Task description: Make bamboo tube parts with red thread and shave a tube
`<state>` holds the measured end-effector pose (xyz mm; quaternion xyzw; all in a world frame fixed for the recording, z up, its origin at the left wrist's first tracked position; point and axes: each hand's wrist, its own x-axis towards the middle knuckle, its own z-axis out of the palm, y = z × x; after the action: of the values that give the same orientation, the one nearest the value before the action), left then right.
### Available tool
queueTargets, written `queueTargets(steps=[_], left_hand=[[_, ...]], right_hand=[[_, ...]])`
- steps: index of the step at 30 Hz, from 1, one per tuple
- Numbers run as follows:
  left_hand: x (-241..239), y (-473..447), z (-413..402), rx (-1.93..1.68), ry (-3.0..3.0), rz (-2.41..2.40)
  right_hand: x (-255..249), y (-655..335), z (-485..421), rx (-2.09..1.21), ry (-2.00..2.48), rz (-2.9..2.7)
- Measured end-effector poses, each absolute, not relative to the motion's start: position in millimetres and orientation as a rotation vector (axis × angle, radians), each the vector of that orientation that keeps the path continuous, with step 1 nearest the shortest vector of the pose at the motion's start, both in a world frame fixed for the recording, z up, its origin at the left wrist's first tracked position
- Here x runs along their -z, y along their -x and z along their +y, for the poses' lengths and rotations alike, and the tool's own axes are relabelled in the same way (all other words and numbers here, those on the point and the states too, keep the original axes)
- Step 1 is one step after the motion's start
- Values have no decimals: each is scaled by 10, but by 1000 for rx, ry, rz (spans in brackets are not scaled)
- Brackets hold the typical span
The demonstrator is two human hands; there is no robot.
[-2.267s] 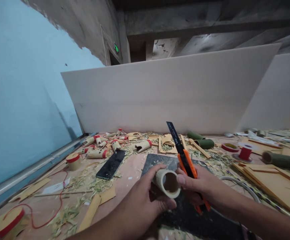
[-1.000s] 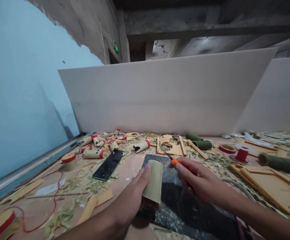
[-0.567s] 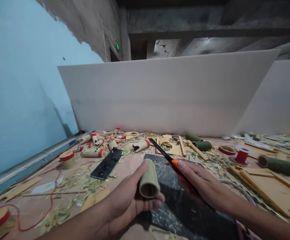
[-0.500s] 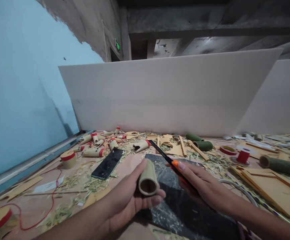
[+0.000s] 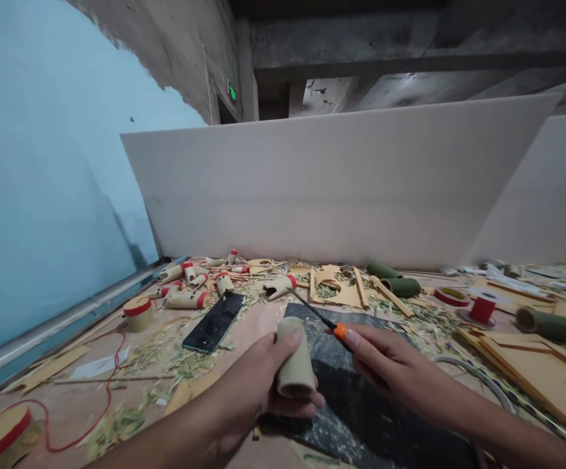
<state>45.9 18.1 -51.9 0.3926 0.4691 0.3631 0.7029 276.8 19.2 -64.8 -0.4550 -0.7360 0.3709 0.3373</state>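
Note:
My left hand (image 5: 263, 384) is wrapped round a short, peeled bamboo tube (image 5: 296, 365), thumb on its upper side. The tube is pale and tilted, and its near opening now points down, out of sight. In my right hand (image 5: 385, 355) is a utility knife (image 5: 340, 331) with an orange and black handle. Its long dark blade points up and left, past the far end of the tube and apart from it. Both hands are above a dark, dusty slab (image 5: 355, 397) lying on the table.
Bamboo shavings cover much of the table. A phone (image 5: 213, 322) and red-rimmed bamboo pieces (image 5: 187, 299) lie left. Green bamboo tubes (image 5: 402, 287), a red tape roll (image 5: 451, 296), a red thread spool (image 5: 482, 307) and wooden frames (image 5: 541, 371) lie right. White panels (image 5: 331, 195) stand behind.
The bamboo tube has been tipped so its open near end faces downward. The knife has turned, its blade now showing narrow and edge-on. The view has shifted slightly.

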Motion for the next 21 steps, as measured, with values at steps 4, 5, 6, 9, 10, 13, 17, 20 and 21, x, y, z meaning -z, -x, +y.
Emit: queueTargets(steps=[4,5,6,9,10,13,17,20,21], left_hand=[[612,-434,189,-863,-1204,1001],[618,-425,189,-865,-1268,998],[618,-415,187,-862,-1328,1003],[601,-390,171,-869,-1441,1019],[596,-385,165,-878,-1454,1002],[606,-373,158,-885,-1435,913],[649,-337,169,-881,-1437,909],[672,-312,176,-837,-1448,931],[679,-312,179,-817,-1444,906]], right_hand=[[630,-2780,163,-733,1145,-2051],[633,-2785,157,-702,1146,-2057],[637,-2791,152,-676,1144,-2059],[641,-2813,139,-594,1140,-2084],[638,-2821,134,-559,1143,-2101],[628,-2839,121,-443,1104,-2148],[639,-2845,118,-369,1012,-2230],[671,-2849,130,-330,1010,-2293],[682,-2854,136,-312,1010,-2307]])
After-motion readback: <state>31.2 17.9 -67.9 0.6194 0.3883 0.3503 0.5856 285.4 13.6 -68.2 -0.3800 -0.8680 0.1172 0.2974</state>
